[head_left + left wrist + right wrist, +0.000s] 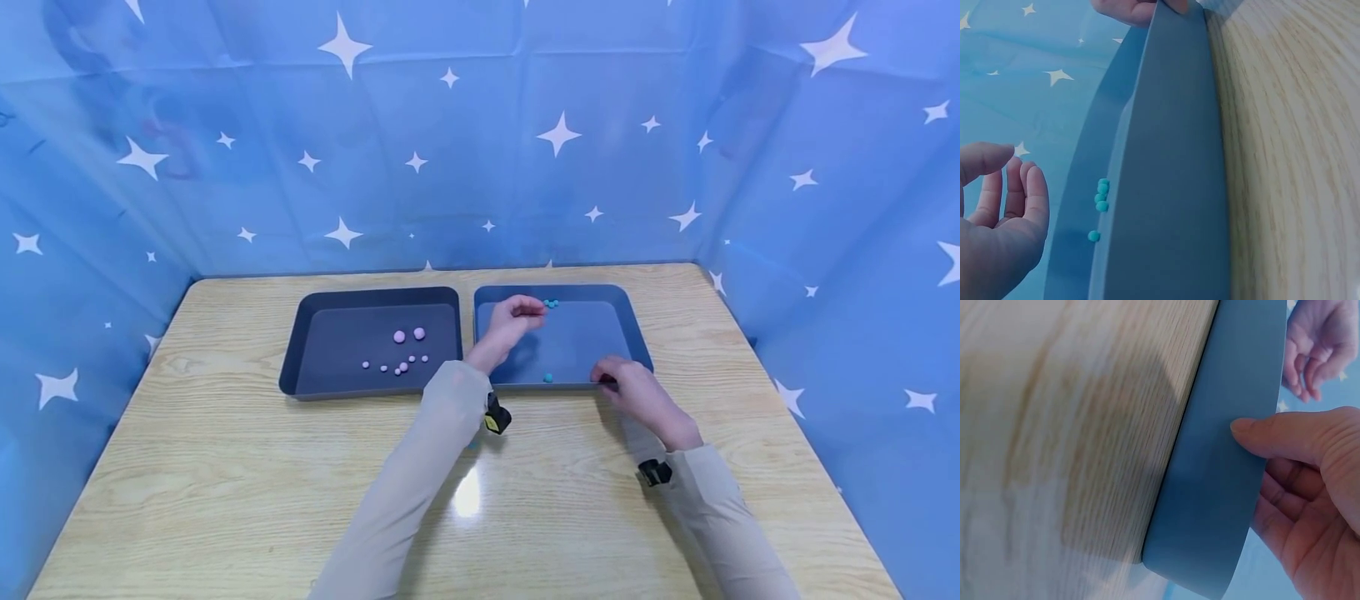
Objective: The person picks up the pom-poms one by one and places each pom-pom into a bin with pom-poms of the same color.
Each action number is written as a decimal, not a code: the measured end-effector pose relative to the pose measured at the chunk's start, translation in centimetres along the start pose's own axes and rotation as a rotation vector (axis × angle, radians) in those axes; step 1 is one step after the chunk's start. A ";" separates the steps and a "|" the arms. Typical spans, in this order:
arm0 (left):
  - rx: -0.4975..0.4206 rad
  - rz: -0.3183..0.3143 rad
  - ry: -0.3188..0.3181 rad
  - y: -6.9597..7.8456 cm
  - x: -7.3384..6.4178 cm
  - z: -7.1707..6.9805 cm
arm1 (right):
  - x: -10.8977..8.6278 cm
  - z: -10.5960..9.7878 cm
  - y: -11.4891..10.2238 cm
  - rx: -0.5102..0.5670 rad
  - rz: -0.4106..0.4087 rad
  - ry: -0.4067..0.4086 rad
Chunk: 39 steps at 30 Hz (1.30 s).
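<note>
My right hand (pixel 633 393) grips the near wall of the blue tray (pixel 1210 456) close to its front right corner. In the right wrist view its thumb (pixel 1272 432) lies on the outer face and the fingers go behind the rim. Over the left part of that tray hovers my left hand (pixel 513 323), thumb and fingers loosely bent; nothing shows between them in the left wrist view. Small teal balls (pixel 551 303) sit together at the tray's far wall, right by the left fingertips. Another teal ball (pixel 548 377) lies at the near wall.
Left of the blue tray stands a dark tray (pixel 330 342) with several pink balls (pixel 399 337), large and small. Both are on a light wooden table (pixel 300 483). A blue curtain with white stars (pixel 487 150) closes off the back and sides.
</note>
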<state>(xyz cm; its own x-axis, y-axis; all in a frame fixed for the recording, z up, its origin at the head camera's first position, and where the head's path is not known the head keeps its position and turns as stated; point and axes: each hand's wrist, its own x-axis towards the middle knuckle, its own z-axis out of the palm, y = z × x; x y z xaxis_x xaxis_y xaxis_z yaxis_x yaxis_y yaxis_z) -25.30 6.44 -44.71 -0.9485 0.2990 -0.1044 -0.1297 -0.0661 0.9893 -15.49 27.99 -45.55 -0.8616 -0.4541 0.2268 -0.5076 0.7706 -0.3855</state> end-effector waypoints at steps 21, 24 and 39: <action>0.014 0.057 -0.033 0.9 -5.3 -3.4 | -0.1 -0.3 -0.1 0.004 0.006 -0.004; 0.067 0.077 -0.037 1.0 -6.5 -4.0 | -0.1 -0.2 -0.1 0.004 0.009 -0.006; 0.169 0.060 -0.117 -0.4 -11.2 -7.2 | 0.0 0.2 0.0 0.003 -0.009 0.034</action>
<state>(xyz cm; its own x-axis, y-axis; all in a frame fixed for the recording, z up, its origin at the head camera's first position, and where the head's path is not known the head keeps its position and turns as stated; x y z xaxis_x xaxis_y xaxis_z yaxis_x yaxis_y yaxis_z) -16.69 -3.69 -44.68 -0.9119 0.4083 -0.0419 -0.0144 0.0701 0.9974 -15.45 27.90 -45.72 -0.8567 -0.4454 0.2602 -0.5151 0.7651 -0.3865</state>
